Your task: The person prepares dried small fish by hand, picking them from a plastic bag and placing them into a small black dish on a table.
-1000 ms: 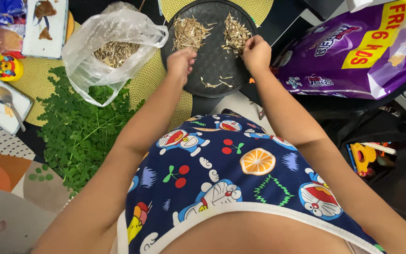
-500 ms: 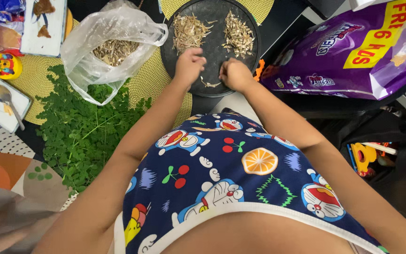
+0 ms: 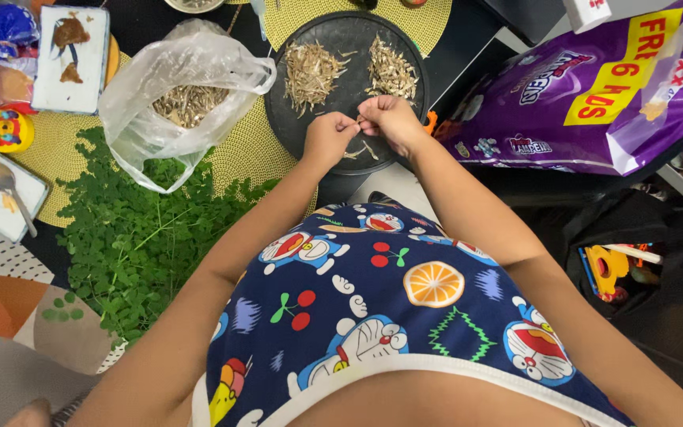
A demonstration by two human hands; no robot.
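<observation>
My left hand (image 3: 330,137) and my right hand (image 3: 390,121) meet fingertip to fingertip over the near part of a round black tray (image 3: 349,85). Between them they pinch one small dried fish (image 3: 356,125). On the far side of the tray lie two heaps of dried fish, one at the left (image 3: 308,71) and one at the right (image 3: 391,73). A few loose pieces (image 3: 360,151) lie on the tray under my hands.
A clear plastic bag (image 3: 175,95) of dried fish stands left of the tray on a yellow woven mat (image 3: 243,146). Green leafy sprigs (image 3: 132,233) spread below it. A large purple package (image 3: 594,87) lies at the right. White plates (image 3: 71,49) and toys sit at the far left.
Both hands left the two heaps and drew back over the near side of the tray. They have come together and now pinch one fish between them.
</observation>
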